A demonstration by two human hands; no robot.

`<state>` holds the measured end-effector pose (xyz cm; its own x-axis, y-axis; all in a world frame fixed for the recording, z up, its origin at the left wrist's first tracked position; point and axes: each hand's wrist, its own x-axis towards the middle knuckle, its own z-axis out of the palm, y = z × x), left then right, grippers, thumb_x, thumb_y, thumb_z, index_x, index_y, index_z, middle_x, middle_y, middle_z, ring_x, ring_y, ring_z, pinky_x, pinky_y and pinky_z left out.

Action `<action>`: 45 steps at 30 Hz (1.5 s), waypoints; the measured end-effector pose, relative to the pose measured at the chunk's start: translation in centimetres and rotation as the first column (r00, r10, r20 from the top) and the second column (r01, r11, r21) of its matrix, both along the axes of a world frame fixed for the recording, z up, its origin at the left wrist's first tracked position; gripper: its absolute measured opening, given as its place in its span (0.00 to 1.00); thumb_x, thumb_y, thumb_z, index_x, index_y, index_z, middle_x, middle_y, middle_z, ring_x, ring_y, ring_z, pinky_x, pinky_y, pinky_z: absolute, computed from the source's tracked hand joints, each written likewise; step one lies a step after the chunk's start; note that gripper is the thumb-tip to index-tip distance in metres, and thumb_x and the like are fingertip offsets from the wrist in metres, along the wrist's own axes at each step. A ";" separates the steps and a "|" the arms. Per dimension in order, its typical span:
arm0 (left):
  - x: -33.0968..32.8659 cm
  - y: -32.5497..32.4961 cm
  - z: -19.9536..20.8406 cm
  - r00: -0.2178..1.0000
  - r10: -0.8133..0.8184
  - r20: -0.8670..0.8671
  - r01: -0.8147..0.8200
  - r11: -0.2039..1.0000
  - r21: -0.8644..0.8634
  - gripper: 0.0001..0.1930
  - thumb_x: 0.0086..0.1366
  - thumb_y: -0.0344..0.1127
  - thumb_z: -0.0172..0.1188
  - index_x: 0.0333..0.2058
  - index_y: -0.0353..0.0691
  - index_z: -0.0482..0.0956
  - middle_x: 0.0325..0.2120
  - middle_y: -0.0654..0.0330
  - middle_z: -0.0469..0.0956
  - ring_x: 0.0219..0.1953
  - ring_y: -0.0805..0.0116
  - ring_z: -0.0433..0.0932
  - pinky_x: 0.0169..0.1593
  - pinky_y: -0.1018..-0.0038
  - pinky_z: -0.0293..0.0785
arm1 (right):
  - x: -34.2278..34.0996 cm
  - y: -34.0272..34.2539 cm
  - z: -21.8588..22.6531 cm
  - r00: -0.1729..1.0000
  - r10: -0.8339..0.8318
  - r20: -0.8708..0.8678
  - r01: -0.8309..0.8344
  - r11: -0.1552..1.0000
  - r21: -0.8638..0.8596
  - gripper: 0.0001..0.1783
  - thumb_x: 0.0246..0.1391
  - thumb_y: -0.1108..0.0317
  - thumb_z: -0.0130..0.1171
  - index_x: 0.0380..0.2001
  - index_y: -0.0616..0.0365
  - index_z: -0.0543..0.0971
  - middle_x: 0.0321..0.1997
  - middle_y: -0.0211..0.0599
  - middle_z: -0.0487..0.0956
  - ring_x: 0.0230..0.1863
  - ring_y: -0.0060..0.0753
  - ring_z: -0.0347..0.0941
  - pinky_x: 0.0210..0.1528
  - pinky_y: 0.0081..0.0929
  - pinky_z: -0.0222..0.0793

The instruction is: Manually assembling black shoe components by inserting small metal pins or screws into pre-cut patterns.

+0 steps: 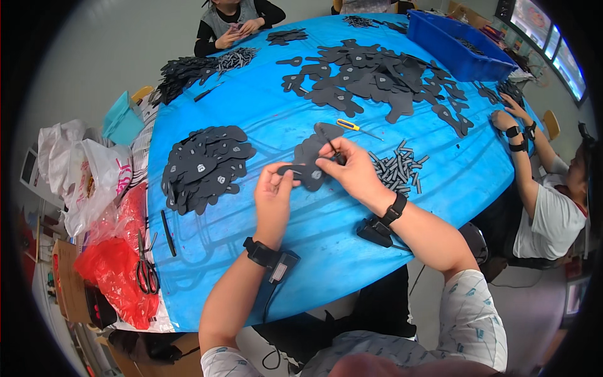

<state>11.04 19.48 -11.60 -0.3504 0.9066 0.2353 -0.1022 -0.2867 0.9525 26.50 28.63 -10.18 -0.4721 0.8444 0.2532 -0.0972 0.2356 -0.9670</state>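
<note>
My left hand point(275, 185) pinches one end of a flat black piece with rounded lobes point(309, 176), which has a small pale mark on it. My right hand point(352, 166) has its fingers closed round a thin dark stick-like tool point(326, 138), held over the piece's other side; the tool's tip is hard to make out. Just behind both hands, more dark flat pieces point(308, 149) lie on the blue table cover point(251, 251). Right of my right hand is a heap of short grey tubes point(399, 168). A yellow-handled screwdriver point(348, 124) lies beyond it.
A pile of black pieces point(204, 166) sits left, a larger spread point(377, 75) farther back. A black stick point(168, 232), scissors point(146, 273) and red bag point(119, 276) are at the left edge. A blue bin point(458, 47) stands far right. Two people work across and right.
</note>
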 end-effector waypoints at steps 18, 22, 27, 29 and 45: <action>0.5 -0.1 0.4 0.968 -0.164 0.191 0.191 0.973 -0.132 0.11 0.67 0.28 0.50 0.46 0.32 0.66 0.44 0.51 0.75 0.43 0.63 0.79 0.46 0.72 0.78 | -0.1 -0.9 0.7 0.981 -0.080 0.174 0.011 0.930 0.367 0.11 0.45 0.69 0.65 0.32 0.59 0.79 0.36 0.31 0.69 0.32 0.23 0.68 0.33 0.20 0.65; 0.6 -0.2 0.5 0.964 -0.194 0.181 0.219 0.967 -0.129 0.11 0.67 0.28 0.50 0.47 0.32 0.68 0.44 0.53 0.75 0.44 0.64 0.78 0.48 0.71 0.77 | 0.2 -0.7 0.8 0.971 -0.057 0.233 -0.023 0.945 0.326 0.11 0.45 0.68 0.66 0.33 0.59 0.80 0.35 0.31 0.69 0.32 0.24 0.69 0.33 0.21 0.66; 0.2 0.0 -0.3 0.952 -0.211 0.221 0.237 0.967 -0.098 0.10 0.67 0.28 0.49 0.46 0.32 0.67 0.44 0.53 0.75 0.44 0.63 0.78 0.47 0.71 0.77 | -0.2 -0.5 -0.2 0.986 -0.125 0.108 0.060 0.881 0.470 0.16 0.44 0.68 0.67 0.37 0.60 0.76 0.37 0.34 0.72 0.38 0.25 0.71 0.37 0.21 0.68; 0.2 0.0 -0.3 0.944 -0.222 0.243 0.248 0.965 -0.084 0.10 0.67 0.28 0.49 0.46 0.33 0.67 0.44 0.52 0.75 0.44 0.62 0.78 0.47 0.71 0.77 | -0.1 -0.7 0.1 0.986 -0.088 0.140 0.041 0.952 0.303 0.20 0.44 0.68 0.67 0.41 0.60 0.73 0.39 0.35 0.73 0.40 0.24 0.71 0.39 0.22 0.68; 0.0 0.3 -0.6 0.974 -0.213 -0.075 0.192 0.957 -0.218 0.06 0.69 0.30 0.45 0.41 0.35 0.68 0.35 0.53 0.79 0.39 0.67 0.80 0.37 0.77 0.76 | 0.1 -1.2 1.6 0.993 -0.020 0.120 -0.011 0.968 0.252 0.17 0.52 0.77 0.55 0.48 0.61 0.73 0.40 0.35 0.70 0.32 0.26 0.70 0.36 0.21 0.67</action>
<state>11.07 19.73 -12.16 -0.1394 0.9886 0.0575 -0.0418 -0.0638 0.9971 26.55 27.48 -8.61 -0.5083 0.7629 0.3995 0.0178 0.4731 -0.8808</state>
